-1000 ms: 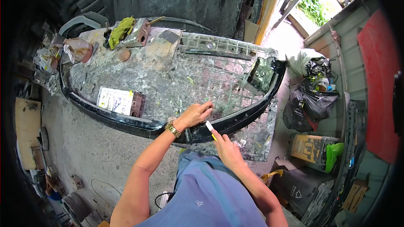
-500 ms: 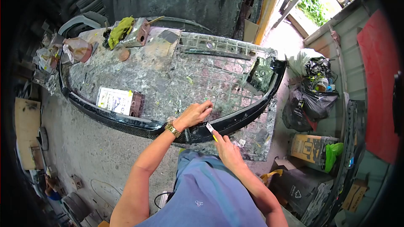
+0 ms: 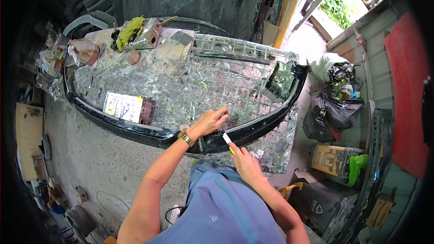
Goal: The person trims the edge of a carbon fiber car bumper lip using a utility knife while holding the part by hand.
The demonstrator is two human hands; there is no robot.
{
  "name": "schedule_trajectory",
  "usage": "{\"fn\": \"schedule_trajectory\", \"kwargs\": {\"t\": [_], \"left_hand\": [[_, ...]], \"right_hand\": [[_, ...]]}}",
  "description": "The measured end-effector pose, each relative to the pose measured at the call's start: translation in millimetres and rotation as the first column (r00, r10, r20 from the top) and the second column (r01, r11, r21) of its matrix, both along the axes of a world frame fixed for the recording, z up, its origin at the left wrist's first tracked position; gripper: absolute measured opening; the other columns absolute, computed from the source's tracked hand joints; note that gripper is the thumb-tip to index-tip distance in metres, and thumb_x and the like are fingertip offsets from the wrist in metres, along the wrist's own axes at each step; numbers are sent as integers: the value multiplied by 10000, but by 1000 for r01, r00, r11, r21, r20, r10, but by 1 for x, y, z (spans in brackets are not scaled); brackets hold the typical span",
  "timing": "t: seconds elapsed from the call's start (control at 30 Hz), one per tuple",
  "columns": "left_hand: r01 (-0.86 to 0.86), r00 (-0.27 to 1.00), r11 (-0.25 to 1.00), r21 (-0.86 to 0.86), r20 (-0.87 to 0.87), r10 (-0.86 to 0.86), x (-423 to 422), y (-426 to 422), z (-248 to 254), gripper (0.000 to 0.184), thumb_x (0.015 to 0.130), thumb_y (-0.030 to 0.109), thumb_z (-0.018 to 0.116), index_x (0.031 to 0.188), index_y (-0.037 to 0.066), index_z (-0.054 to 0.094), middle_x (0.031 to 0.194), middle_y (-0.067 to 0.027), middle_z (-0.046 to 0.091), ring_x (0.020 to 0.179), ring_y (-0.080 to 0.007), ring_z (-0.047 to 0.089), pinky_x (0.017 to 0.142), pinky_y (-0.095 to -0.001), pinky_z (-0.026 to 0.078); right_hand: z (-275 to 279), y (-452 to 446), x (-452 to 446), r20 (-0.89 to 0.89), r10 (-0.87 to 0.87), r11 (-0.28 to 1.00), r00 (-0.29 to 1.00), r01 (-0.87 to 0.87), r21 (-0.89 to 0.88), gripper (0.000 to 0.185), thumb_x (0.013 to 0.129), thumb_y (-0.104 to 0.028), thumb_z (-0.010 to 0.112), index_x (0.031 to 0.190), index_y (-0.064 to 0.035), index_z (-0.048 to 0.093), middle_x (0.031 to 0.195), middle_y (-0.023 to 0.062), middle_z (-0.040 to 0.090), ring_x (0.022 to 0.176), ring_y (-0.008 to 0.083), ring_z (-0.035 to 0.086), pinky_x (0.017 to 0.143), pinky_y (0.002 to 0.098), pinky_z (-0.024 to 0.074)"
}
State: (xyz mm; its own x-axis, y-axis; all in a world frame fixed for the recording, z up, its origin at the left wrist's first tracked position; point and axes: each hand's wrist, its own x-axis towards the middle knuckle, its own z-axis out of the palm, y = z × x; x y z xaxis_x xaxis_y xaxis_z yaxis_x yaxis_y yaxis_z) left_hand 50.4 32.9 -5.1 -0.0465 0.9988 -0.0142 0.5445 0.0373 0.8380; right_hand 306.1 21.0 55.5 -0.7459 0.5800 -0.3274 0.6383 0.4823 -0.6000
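A long curved black car bumper lip (image 3: 266, 124), with carbon-weave texture on its left stretch, lies along the front of a stained workbench (image 3: 172, 79). My right hand (image 3: 247, 165) is closed round a yellow-handled utility knife (image 3: 227, 139), its pale blade end pointing up and left over the lip's inner edge. Just above that edge, my left hand (image 3: 209, 124) is pinched, thumb against fingers, with a watch on its wrist. Something thin seems to be at its fingertips, too fine to make out. The left wrist crosses over the lip.
A printed sheet (image 3: 123, 107) lies beside a block on the bench. Tubs, a yellow-green cloth (image 3: 129, 34) and a metal can (image 3: 148, 35) stand at the back left. On the right are garbage bags (image 3: 334, 113) and a cardboard box (image 3: 332, 159).
My right hand and the knife have shifted very slightly down and right. My left hand stays almost where it was, still pinched.
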Motion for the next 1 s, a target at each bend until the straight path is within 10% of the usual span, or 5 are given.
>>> {"fn": "schedule_trajectory", "kwargs": {"t": [0.47,0.57,0.67,0.77,1.0], "left_hand": [[10,1000,999,34,-10,-10,0,0,-4,176,1044,259,556,1141,113,564,644,-167,641,605,-353,692,544,-462,486],[-1,998,1000,20,66,0,1,-1,2,206,1029,284,564,1130,105,568,669,-218,612,667,-468,612,607,-539,450],[21,993,994,-111,121,-7,-4,-3,-1,194,1005,258,600,1093,86,616,750,-191,636,717,-412,635,654,-486,487],[56,996,970,235,50,-70,-7,-5,-9,179,971,206,640,1078,64,665,886,-148,649,831,-340,646,746,-427,511],[98,984,991,-94,156,-82,4,-13,16,284,943,165,700,1201,52,666,1072,-122,676,1028,-253,656,932,-377,506]], "right_hand": [[-3,3,-9,18,-34,999,999,34,23,521,1026,-217,544,1517,-203,371,1030,205,579,773,464,669,667,584,537],[-3,3,-10,27,-79,997,997,79,-12,508,1018,-190,560,1501,-186,404,1041,208,604,831,473,663,705,577,533],[-7,8,4,-259,-148,986,955,121,-117,485,1020,-160,577,1489,-161,452,1117,219,645,935,431,678,802,505,543],[29,17,17,-114,-342,847,933,254,-466,460,1034,-145,584,1485,-136,493,1236,182,667,1027,251,674,915,368,509],[18,18,50,-106,-480,795,871,381,-471,466,1032,-127,583,1489,-141,497,1325,131,650,1067,182,649,939,317,498]]}}
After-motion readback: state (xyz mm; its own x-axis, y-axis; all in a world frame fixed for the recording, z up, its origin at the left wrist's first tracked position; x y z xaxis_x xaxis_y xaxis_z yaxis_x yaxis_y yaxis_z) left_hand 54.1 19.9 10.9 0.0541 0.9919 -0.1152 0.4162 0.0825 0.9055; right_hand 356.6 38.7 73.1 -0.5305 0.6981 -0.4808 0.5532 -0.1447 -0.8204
